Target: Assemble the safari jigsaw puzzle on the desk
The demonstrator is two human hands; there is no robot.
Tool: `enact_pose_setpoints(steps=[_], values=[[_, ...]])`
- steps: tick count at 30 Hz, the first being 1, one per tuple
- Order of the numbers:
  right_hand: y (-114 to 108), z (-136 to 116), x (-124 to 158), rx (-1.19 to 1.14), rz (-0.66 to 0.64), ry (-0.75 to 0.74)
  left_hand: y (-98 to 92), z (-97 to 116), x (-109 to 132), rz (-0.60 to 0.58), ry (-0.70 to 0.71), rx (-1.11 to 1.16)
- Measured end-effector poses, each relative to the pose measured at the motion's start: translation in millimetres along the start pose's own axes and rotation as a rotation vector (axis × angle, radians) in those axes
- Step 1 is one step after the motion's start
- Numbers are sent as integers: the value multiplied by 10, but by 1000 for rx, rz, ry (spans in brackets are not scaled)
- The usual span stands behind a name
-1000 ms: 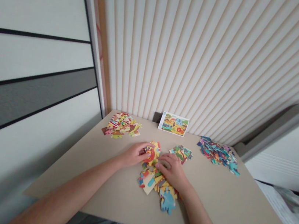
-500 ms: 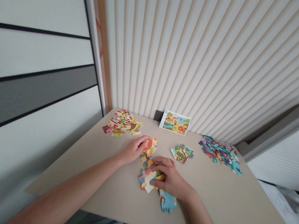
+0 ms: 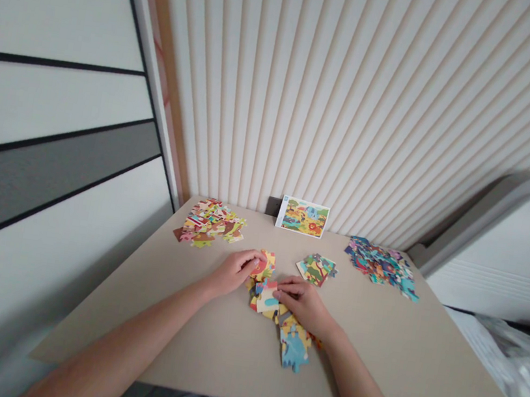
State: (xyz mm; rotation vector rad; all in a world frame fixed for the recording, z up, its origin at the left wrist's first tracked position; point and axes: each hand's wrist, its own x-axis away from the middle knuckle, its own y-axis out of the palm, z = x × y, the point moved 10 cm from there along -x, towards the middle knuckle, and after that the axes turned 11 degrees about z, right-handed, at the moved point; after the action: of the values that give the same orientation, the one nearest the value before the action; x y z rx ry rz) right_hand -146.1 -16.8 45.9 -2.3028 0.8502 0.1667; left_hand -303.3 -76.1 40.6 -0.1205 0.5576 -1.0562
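Observation:
My left hand [image 3: 233,272] is closed on a red and yellow puzzle piece [image 3: 266,265], which sticks out past the fingertips. Close to its right, my right hand [image 3: 308,306] pinches the edge of a cream puzzle piece [image 3: 267,299] with red and blue on it. Under and around that piece lie more yellow pieces, partly covered by it and by my fingers. Nearer to me, a light-blue puzzle piece [image 3: 294,350] lies on the table below my right wrist.
Along the back of the table [image 3: 204,348] a picture card [image 3: 302,217] leans against the ribbed wall. Loose puzzle pieces form a red-green pile [image 3: 212,223] at left, a small green pile [image 3: 317,269] in the middle and a dark-blue pile [image 3: 382,266] at right.
My right hand has lifted the cream piece away from me, closer to the left hand, and its fingers have closed. My left hand keeps its piece. The whole view has shifted slightly.

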Motion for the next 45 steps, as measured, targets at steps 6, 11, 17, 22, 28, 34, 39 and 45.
enact_pose_setpoints(steps=[6,11,17,22,28,34,39,45], values=[[-73,98,-13,71,59,-16,27,-181,17,8,-105,121],[-369,385,-6,-59,291,222,13,-227,-6,46,-114,182],[-979,674,89,251,565,344,41,-255,-5,21,-114,187],[-976,432,81,571,538,174,18,-275,-9,40,-110,134],[-128,36,35,339,75,-42,-11,-232,-23,47,-109,110],[-86,36,44,188,48,-16,-30,-193,-24,44,-91,85],[-204,214,32,-14,183,164,55,-149,35,-44,-91,90],[-68,294,10,-271,230,244,150,53,74,-83,29,96]])
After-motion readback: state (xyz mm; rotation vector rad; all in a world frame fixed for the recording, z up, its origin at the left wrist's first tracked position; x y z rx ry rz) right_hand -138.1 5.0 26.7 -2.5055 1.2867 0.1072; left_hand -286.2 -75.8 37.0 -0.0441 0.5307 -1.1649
